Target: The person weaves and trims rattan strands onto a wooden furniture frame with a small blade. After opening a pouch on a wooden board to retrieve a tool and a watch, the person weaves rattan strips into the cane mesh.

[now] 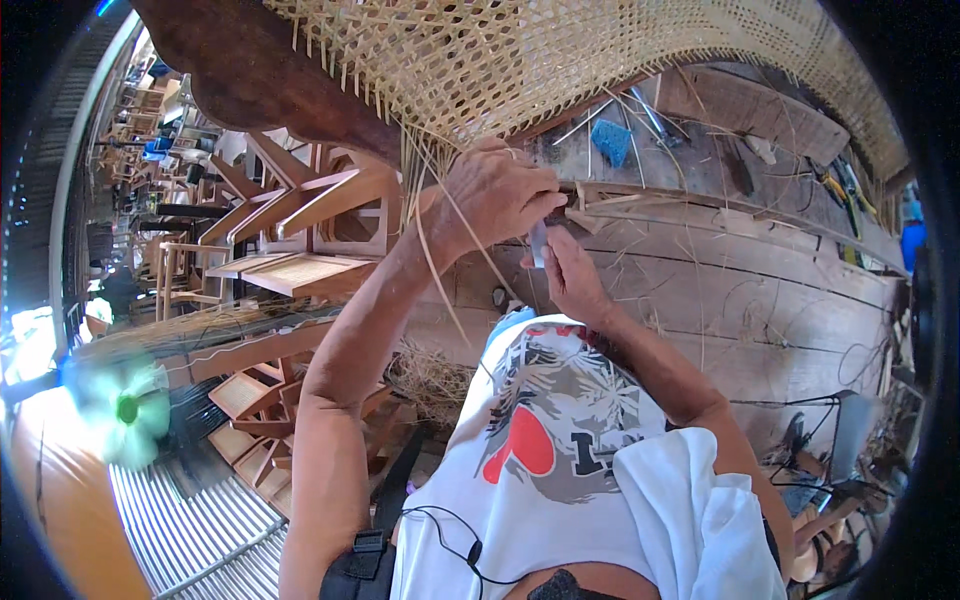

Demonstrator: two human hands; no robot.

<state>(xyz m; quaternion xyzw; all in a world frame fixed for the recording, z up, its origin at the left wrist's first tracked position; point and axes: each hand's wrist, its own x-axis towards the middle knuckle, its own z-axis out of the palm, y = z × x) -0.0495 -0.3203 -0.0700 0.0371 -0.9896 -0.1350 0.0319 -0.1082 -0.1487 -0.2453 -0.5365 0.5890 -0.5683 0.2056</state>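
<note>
My right hand grips a pale flat piece. At its 11 o'clock, my left hand curls; whether it grips, I cannot tell. Above, at 12 o'clock: woven cane panel. At 2 o'clock: blue sponge on bench.

Head fisheye, worn left, faces down over white shirt toward cane panel, close.

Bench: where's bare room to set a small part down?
Likeliest: the small bench patch between the sponge and dark strip, though cane strands cross it. Wider: the planks beside the right hand, also strewn with strands. Crowded: around the sponge, and by the pliers.
</note>
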